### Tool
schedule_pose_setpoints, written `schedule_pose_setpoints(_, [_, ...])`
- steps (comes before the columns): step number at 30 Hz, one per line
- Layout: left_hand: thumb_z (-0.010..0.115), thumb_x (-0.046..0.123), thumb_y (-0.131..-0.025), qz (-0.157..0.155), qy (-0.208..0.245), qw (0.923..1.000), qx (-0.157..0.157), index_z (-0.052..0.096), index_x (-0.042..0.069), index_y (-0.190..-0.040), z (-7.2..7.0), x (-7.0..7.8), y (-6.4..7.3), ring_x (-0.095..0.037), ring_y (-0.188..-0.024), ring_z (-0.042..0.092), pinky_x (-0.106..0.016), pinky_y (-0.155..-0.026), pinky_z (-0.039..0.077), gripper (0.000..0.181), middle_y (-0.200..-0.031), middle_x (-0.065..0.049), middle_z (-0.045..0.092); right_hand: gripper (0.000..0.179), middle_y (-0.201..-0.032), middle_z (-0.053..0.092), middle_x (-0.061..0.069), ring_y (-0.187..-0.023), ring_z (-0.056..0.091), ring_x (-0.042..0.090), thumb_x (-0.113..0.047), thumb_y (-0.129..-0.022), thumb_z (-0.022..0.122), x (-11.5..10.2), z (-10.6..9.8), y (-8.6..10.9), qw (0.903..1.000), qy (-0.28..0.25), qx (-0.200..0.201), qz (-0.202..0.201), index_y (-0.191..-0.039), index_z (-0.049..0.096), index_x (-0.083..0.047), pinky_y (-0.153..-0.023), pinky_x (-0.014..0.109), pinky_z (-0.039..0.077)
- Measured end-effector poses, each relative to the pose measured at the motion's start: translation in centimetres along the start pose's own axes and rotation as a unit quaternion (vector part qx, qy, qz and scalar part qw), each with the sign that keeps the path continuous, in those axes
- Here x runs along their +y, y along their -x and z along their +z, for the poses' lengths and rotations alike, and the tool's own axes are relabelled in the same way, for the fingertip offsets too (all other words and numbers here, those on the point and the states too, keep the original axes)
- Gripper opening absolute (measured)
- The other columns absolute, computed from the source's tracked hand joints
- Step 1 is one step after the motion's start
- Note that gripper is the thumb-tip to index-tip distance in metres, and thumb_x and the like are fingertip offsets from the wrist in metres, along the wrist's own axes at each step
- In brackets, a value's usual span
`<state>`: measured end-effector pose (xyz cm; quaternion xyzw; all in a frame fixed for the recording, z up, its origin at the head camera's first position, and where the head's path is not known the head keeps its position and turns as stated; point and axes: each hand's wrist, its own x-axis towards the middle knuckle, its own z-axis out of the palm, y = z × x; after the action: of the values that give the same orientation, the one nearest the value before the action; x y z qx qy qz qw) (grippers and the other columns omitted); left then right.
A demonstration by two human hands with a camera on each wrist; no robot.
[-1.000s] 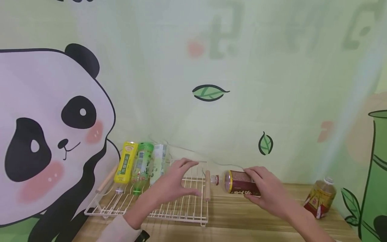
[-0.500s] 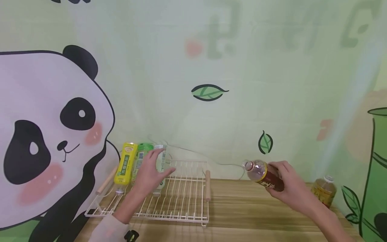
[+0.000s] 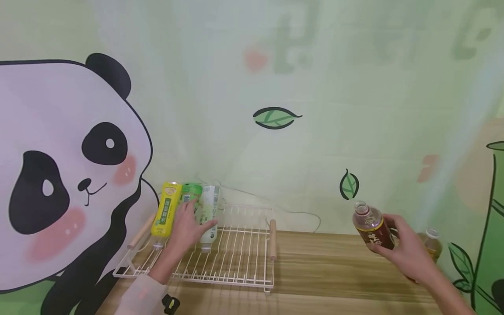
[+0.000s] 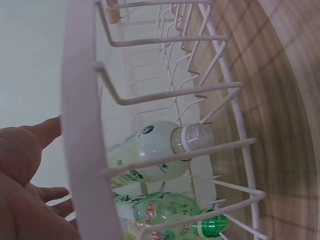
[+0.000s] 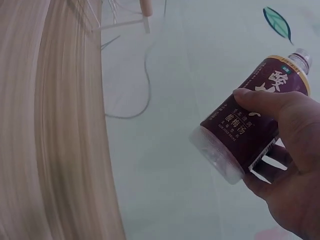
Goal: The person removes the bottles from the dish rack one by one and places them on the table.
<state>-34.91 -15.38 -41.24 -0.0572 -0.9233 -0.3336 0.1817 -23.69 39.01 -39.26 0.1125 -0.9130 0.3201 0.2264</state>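
My right hand point(image 3: 409, 251) grips a plastic drink bottle point(image 3: 373, 232) with a maroon label, raised and tilted, its mouth up and leaning left. In the right wrist view, my thumb lies across the bottle's label point(image 5: 245, 110). My left hand point(image 3: 187, 227) is over the wire rack, fingers and thumb spread, in front of a green bottle point(image 3: 192, 190). Whether it touches that bottle cannot be told. Beside it on the rack point(image 3: 236, 283) lean a yellow bottle point(image 3: 167, 209) and a pale bottle point(image 3: 211, 199), both neck down. In the left wrist view, the green-capped bottle point(image 4: 165, 212) shows through the wires.
Partly hidden behind my right hand stands another bottle point(image 3: 433, 240) with a white cap. The rack has wooden handles point(image 3: 273, 238) and sits on a wood-grain table point(image 3: 315, 271). Behind hangs a printed panda backdrop point(image 3: 236, 166), with a thin cord point(image 3: 299, 213) along its foot.
My right hand has lifted the maroon-label bottle from lying sideways near the rack, carrying it right and turning its mouth upward. My left hand has moved left, towards the green bottle.
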Motion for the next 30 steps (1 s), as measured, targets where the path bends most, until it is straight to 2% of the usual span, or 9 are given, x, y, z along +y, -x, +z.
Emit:
schedule_pose_setpoints(7, [0.086,0.038,-0.09,-0.013,-0.003,0.9999,-0.007,0.033,-0.006,-0.16,0.8,-0.7,0.1,-0.05,-0.143,0.04,-0.065,-0.113,0.042,0.098,-0.156,-0.033,0.039,0.085,-0.134,0.056,0.034,-0.122,0.055,0.052,-0.02,-0.085,0.092,2.5,-0.2,0.7,0.9993,0.022,0.016,0.026,-0.148,0.041,0.008,-0.097,0.071,0.049])
schedule_pose_setpoints(10, [0.085,0.039,-0.091,-0.021,0.01,0.9996,-0.016,0.032,-0.005,-0.161,1.2,-0.9,0.4,-0.051,-0.141,0.042,-0.065,-0.112,0.043,0.099,-0.157,-0.034,0.038,0.086,-0.133,0.056,0.037,-0.12,0.055,0.054,-0.024,-0.088,0.09,3.5,-0.3,1.1,0.9984,0.03,0.015,0.046,-0.149,0.04,0.009,-0.089,0.068,0.055])
schedule_pose_setpoints(14, [0.085,0.036,-0.092,-0.036,0.039,0.9982,-0.028,0.027,-0.004,-0.163,1.7,-1.1,0.5,-0.052,-0.143,0.04,-0.067,-0.114,0.041,0.1,-0.161,-0.034,0.034,0.09,-0.132,0.055,0.039,-0.115,0.057,0.054,-0.031,-0.091,0.087,4.7,-0.1,1.5,0.9968,0.04,0.013,0.068,-0.151,0.036,0.012,-0.076,0.049,0.06])
schedule_pose_setpoints(17, [0.084,0.033,-0.092,-0.045,0.053,0.9971,-0.032,0.025,-0.005,-0.164,2.0,-1.3,0.5,-0.052,-0.144,0.04,-0.066,-0.115,0.04,0.101,-0.162,-0.034,0.032,0.09,-0.132,0.055,0.04,-0.115,0.057,0.055,-0.033,-0.092,0.086,5.4,0.1,1.9,0.9957,0.039,0.017,0.082,-0.152,0.035,0.013,-0.075,0.046,0.058])
schedule_pose_setpoints(18, [0.084,0.033,-0.092,-0.048,0.055,0.9968,-0.033,0.024,-0.006,-0.164,2.1,-1.3,0.5,-0.052,-0.144,0.041,-0.066,-0.114,0.04,0.101,-0.162,-0.034,0.032,0.09,-0.132,0.054,0.041,-0.116,0.057,0.056,-0.033,-0.093,0.085,5.6,0.2,2.0,0.9953,0.037,0.016,0.088,-0.152,0.035,0.013,-0.077,0.048,0.058])
schedule_pose_setpoints(20, [0.084,0.033,-0.092,-0.054,0.056,0.9964,-0.035,0.023,-0.007,-0.164,2.2,-1.4,0.5,-0.052,-0.142,0.042,-0.066,-0.114,0.042,0.102,-0.162,-0.035,0.032,0.093,-0.136,0.05,0.044,-0.12,0.053,0.059,-0.034,-0.094,0.084,6.1,0.3,2.2,0.9942,0.027,0.012,0.104,-0.153,0.032,0.014,-0.087,0.061,0.056])
schedule_pose_setpoints(24, [0.085,0.035,-0.091,-0.061,0.056,0.9958,-0.04,0.02,-0.006,-0.165,2.6,-1.4,0.4,-0.051,-0.14,0.045,-0.065,-0.111,0.044,0.107,-0.163,-0.035,0.032,0.1,-0.143,0.042,0.048,-0.127,0.045,0.066,-0.039,-0.096,0.081,6.8,0.4,2.5,0.9909,0.02,-0.001,0.133,-0.157,0.023,0.014,-0.096,0.078,0.043])
schedule_pose_setpoints(26, [0.085,0.037,-0.091,-0.061,0.056,0.9956,-0.043,0.018,-0.006,-0.165,2.9,-1.3,0.3,-0.052,-0.141,0.046,-0.065,-0.111,0.044,0.108,-0.163,-0.034,0.032,0.1,-0.142,0.042,0.049,-0.127,0.045,0.067,-0.04,-0.096,0.08,7.2,0.5,2.7,0.9907,0.024,0.002,0.134,-0.158,0.022,0.014,-0.096,0.078,0.044])
schedule_pose_setpoints(30, [0.084,0.037,-0.092,-0.062,0.051,0.9958,-0.045,0.016,-0.006,-0.166,3.3,-1.1,0.1,-0.052,-0.139,0.048,-0.065,-0.11,0.045,0.109,-0.163,-0.034,0.034,0.094,-0.139,0.048,0.048,-0.123,0.051,0.065,-0.035,-0.096,0.081,8.1,1.1,3.4,0.9921,0.025,0.017,0.122,-0.157,0.027,0.013,-0.091,0.068,0.054])
